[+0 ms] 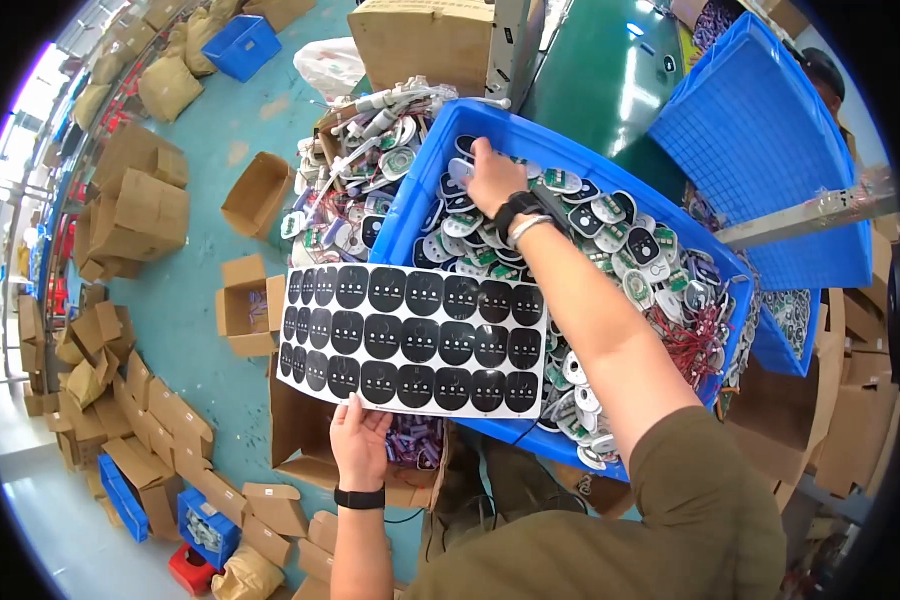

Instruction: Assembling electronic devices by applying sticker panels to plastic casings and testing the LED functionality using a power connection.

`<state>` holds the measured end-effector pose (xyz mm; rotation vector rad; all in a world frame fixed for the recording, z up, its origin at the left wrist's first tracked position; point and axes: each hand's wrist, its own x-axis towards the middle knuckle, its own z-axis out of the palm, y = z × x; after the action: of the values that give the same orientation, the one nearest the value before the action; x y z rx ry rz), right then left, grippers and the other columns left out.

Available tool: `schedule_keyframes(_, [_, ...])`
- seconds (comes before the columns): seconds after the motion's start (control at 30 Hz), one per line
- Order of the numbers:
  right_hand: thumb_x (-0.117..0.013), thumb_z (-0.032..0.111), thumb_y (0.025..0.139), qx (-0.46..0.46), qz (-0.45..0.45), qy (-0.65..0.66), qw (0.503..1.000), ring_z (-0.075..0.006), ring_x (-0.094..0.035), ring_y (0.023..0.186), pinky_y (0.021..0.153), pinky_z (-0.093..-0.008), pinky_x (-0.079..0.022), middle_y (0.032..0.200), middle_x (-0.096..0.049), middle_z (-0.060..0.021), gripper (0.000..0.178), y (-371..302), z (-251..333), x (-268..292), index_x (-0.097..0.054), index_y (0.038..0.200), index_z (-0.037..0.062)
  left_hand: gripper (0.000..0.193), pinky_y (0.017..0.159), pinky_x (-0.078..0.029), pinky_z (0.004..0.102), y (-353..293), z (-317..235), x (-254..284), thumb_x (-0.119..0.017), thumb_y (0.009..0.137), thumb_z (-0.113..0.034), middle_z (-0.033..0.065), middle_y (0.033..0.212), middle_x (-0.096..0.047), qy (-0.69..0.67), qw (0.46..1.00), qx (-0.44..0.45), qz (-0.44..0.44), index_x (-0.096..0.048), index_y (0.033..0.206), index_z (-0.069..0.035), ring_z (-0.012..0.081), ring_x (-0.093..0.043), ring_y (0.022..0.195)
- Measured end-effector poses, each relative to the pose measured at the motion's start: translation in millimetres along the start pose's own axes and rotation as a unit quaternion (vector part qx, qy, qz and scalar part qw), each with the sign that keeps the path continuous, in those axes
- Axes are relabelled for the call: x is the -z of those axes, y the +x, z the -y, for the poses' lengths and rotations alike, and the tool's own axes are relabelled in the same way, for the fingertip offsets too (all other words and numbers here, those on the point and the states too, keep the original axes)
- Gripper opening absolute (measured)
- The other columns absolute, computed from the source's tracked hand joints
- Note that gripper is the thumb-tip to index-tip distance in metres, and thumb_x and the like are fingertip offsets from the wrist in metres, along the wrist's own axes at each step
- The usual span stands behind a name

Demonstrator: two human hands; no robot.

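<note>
My left hand (360, 440) pinches the lower edge of a white sticker sheet (411, 340), which carries rows of black rounded labels. The sheet is held up at the near left corner of a large blue plastic bin (402, 215) and covers part of it. Heaped in the bin are many white oval plastic covers with green circuit boards (610, 210), some faced with black labels. My right hand (494, 180) is over the bin's far left corner, among these covers. Its fingers are bent beside a white cover (460, 170); what they grip is partly hidden.
Left of the bin is a box of white parts and cables (355, 190). Below the sheet stands a carton with purple cylinders (415, 440). Red wires (685, 350) lie in the bin's right end. Blue crates (760, 130) and a metal bar (810, 215) are at right. Cartons (140, 210) crowd the left floor.
</note>
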<state>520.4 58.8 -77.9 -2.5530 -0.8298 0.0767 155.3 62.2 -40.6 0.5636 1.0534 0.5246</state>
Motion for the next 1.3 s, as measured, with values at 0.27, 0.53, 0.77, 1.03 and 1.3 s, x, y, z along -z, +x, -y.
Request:
schedule_keyframes(0.27, [-0.060, 0.008, 0.068, -0.135, 0.081, 0.306, 0.939, -0.0173, -0.059, 0.046, 0.047, -0.0294, -0.047, 0.064, -0.059, -0.0114, 0.014, -65.8, -58.9, 65.5, -0.055, 0.076, -0.0022, 0.011, 0.063, -0.048, 0.0291, -4.2, -4.2, 13.4, -0.049, 0.086, -0.018, 0.0037, 0.080, -0.058, -0.004, 0.999, 0.027, 0.035, -0.051, 0.088, -0.007, 0.0157, -0.058, 0.069])
schedule_keyframes(0.53, [-0.056, 0.017, 0.078, 0.000, -0.087, 0.179, 0.980, -0.0228, -0.060, 0.070, 0.061, -0.0286, -0.046, 0.078, -0.062, -0.0118, 0.017, -163.1, 4.3, 164.9, -0.058, 0.086, 0.0022, 0.006, 0.069, -0.046, 0.0306, 6.8, -2.5, 20.3, -0.051, 0.084, -0.010, 0.0049, 0.086, -0.058, -0.033, 0.992, 0.054, 0.110, -0.052, 0.088, -0.006, 0.0167, -0.057, 0.075])
schedule_keyframes(0.77, [-0.060, 0.012, 0.075, -0.115, 0.088, 0.319, 0.937, -0.0152, -0.056, 0.065, 0.059, -0.0250, -0.044, 0.081, -0.059, -0.0083, 0.013, -304.5, 21.4, 70.1, -0.059, 0.081, 0.0009, 0.009, 0.063, -0.048, 0.0257, 11.4, 0.2, 13.6, -0.052, 0.083, -0.010, 0.0035, 0.083, -0.060, 0.039, 0.994, 0.035, 0.094, -0.053, 0.091, -0.006, 0.0149, -0.060, 0.072])
schedule_keyframes(1.03, [-0.059, 0.007, 0.071, -0.060, -0.005, 0.242, 0.969, -0.0281, -0.054, 0.084, 0.074, -0.0314, -0.043, 0.087, -0.056, -0.0133, 0.013, -294.6, 5.6, 78.7, -0.056, 0.082, -0.0002, 0.018, 0.062, -0.049, 0.0284, 31.0, -23.7, 24.5, -0.043, 0.087, -0.010, 0.0066, 0.098, -0.055, 0.069, 0.994, -0.057, 0.065, -0.041, 0.104, -0.007, 0.0177, -0.059, 0.079])
schedule_keyframes(1.3, [-0.060, 0.010, 0.071, 0.139, -0.108, 0.293, 0.940, -0.0332, -0.050, 0.091, 0.080, -0.0346, -0.041, 0.097, -0.052, -0.0164, 0.022, -203.8, 63.6, 125.0, -0.054, 0.091, 0.0001, 0.018, 0.061, -0.045, 0.0185, -1.0, -141.8, -25.3, -0.043, 0.086, -0.003, 0.0024, 0.090, -0.056, 0.245, 0.894, -0.266, 0.265, -0.044, 0.104, -0.002, 0.0066, -0.053, 0.075])
